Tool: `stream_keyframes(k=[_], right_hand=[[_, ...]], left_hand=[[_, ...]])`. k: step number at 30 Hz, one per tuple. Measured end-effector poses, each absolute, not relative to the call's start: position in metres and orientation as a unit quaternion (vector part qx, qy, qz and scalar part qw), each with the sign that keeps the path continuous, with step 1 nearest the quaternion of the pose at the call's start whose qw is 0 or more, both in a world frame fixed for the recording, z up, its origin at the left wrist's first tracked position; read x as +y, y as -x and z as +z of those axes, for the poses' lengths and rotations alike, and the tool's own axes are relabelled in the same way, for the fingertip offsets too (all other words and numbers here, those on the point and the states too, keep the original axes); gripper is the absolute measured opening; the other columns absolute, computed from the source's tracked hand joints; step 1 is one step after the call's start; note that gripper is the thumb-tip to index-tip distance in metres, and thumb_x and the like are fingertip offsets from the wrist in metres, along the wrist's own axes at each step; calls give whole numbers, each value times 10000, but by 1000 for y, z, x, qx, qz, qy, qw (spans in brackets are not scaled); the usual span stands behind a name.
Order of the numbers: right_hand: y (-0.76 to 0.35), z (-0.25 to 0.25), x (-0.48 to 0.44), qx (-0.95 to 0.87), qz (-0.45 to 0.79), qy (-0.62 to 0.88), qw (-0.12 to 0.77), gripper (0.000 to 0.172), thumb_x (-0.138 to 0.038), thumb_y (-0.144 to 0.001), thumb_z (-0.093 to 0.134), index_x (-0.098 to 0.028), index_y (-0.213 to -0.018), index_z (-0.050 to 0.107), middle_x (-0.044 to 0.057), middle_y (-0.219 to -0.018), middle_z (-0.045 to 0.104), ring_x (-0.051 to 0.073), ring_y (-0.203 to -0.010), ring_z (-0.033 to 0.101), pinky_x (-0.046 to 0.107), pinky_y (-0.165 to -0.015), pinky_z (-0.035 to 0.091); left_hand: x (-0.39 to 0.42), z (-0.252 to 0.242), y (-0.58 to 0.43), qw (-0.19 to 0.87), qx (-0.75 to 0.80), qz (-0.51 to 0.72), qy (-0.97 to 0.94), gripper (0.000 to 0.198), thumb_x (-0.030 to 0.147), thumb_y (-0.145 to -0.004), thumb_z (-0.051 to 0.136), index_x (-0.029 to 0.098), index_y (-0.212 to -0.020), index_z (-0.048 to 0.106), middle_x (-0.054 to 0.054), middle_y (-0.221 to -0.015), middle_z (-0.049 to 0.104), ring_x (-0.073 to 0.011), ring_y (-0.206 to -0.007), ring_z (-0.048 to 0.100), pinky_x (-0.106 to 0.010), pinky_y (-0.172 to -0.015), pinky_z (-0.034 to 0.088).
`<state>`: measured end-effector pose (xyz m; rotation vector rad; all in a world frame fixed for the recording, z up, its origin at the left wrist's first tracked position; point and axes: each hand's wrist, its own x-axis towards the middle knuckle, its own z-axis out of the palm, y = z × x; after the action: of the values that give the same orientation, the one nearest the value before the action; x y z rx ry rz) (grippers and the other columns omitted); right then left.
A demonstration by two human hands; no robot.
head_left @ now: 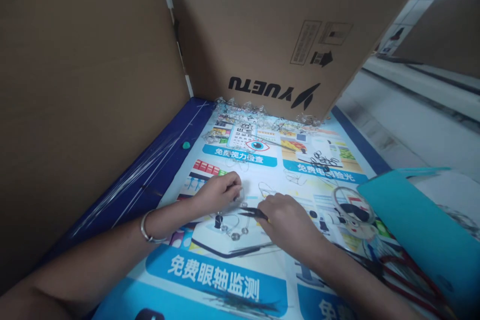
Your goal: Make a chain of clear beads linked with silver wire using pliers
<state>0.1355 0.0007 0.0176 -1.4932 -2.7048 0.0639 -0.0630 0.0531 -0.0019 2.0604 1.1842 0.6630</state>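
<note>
My left hand, with a silver bangle on its wrist, is closed in a pinch on a strand of clear beads. Part of that strand hangs below the fingers and lies on the printed sheet. My right hand is wrapped round a pair of pliers with dark, narrow jaws and a bit of yellow handle showing. The jaws point left toward the strand, just below my left fingertips. Whether they grip the wire cannot be made out.
Cardboard panels wall the back and left. Clear beaded pieces lie along the back, with dark loops to the right. A turquoise box, red-handled scissors, a tape-like ring and thin wires lie nearer.
</note>
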Motion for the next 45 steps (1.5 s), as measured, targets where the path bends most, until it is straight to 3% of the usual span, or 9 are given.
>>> stream_keyframes(k=[6, 20, 45], right_hand=[[-134, 33, -9, -856, -27, 514, -56, 117, -161, -789, 494, -176, -746, 602, 72, -725, 602, 194, -700, 535, 305, -608, 290], [-129, 37, -4, -857, -43, 506, -83, 160, -70, -731, 494, -177, -685, 605, 68, -679, 602, 194, -647, 536, 299, -556, 251], [-129, 35, -3, -870, -88, 483, -43, 120, -53, -710, 547, -166, -683, 579, 49, -670, 592, 176, -655, 499, 308, -559, 200]], left_hand=[[56, -2, 65, 339, 466, 263, -774, 102, 209, -810, 442, 183, -754, 523, 21, -649, 607, -105, -580, 540, -187, -510, 375], [53, 3, 63, 341, 403, 270, -805, 114, 153, -794, 462, 171, -726, 552, 36, -665, 568, -85, -609, 504, -179, -565, 361], [49, -3, 61, 323, 367, 236, -840, 126, 178, -825, 446, 169, -765, 556, 25, -703, 579, -86, -632, 499, -187, -594, 371]])
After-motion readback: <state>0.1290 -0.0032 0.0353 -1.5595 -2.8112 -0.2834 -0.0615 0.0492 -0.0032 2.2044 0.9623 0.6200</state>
